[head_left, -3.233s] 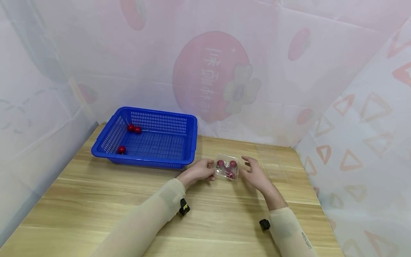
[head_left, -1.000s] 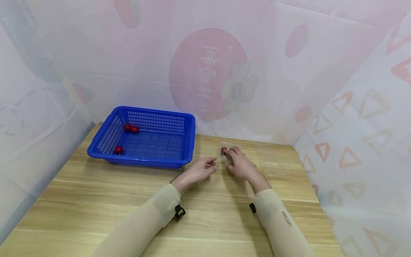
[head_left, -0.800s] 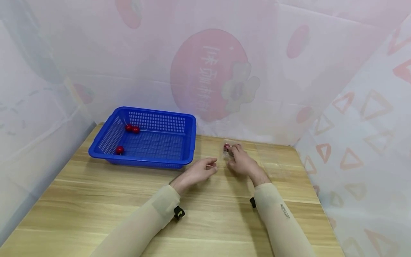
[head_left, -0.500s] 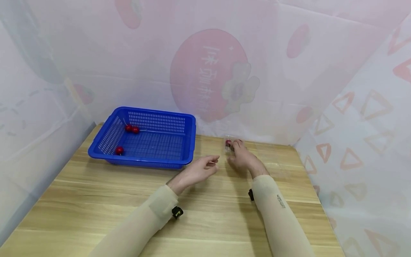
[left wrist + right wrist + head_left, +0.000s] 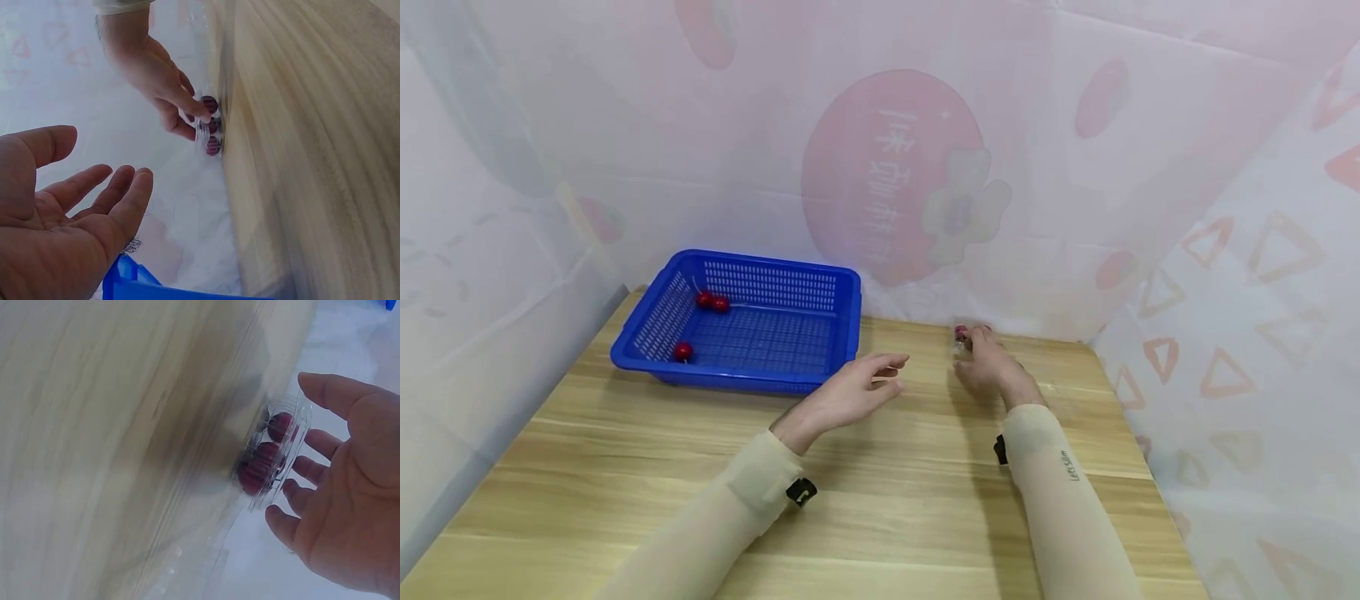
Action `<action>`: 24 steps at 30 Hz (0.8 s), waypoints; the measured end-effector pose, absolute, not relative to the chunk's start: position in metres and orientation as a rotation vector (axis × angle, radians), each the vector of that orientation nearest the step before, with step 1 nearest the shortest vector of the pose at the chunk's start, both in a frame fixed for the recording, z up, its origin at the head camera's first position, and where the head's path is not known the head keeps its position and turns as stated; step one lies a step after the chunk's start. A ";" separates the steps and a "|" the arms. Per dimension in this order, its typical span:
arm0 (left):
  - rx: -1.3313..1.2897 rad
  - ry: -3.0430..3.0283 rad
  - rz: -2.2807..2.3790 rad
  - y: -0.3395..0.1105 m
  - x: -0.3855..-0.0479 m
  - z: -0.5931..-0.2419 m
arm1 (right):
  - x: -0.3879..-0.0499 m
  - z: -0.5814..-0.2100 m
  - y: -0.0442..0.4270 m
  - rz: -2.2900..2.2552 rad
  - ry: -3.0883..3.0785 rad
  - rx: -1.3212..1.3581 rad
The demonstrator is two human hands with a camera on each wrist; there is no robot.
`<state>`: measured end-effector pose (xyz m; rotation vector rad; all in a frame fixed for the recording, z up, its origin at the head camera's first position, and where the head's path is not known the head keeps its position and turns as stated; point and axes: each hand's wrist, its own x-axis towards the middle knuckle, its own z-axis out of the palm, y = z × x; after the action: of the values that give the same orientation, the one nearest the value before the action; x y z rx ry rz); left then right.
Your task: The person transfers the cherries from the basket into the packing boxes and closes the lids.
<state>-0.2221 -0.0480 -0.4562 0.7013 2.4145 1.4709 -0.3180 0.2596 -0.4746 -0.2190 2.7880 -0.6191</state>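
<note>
One clear plastic box point(image 5: 278, 456) sits at the table's back edge, close to the wall, and the left wrist view shows three boxed cherries point(image 5: 213, 145) through its side. The one hand at it is the right hand point(image 5: 992, 367), its loosely bent fingers touching the lid without wrapping round it. Near that hand lies one more piece of clear plastic point(image 5: 187, 569) (too faint to make out fully). The left hand point(image 5: 846, 396) grasps nothing, fingers loose, beside the front right corner of the one blue basket point(image 5: 737, 377). Inside that are three loose cherries: two point(image 5: 712, 302) together at the back left, one point(image 5: 682, 352) at the front left. Two pale sleeves, each with one black wrist device point(image 5: 801, 491), reach over the single wooden table point(image 5: 880, 517)
</note>
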 end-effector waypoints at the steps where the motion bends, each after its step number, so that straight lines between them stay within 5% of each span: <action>1: 0.708 2.419 1.474 -0.049 -0.222 -0.455 | -0.318 -0.474 0.262 -0.623 2.790 -0.233; 8: 0.760 2.461 1.509 -0.061 -0.223 -0.443 | -0.316 -0.471 0.283 -0.604 2.881 -0.292; 24: 0.684 2.806 1.242 -0.123 -0.225 -0.438 | -0.275 -0.461 0.362 -0.452 2.810 0.131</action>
<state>-0.2251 -0.1231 -0.4378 0.6840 2.8059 1.2418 -0.2751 0.3616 -0.4612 0.1309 2.8099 -0.4519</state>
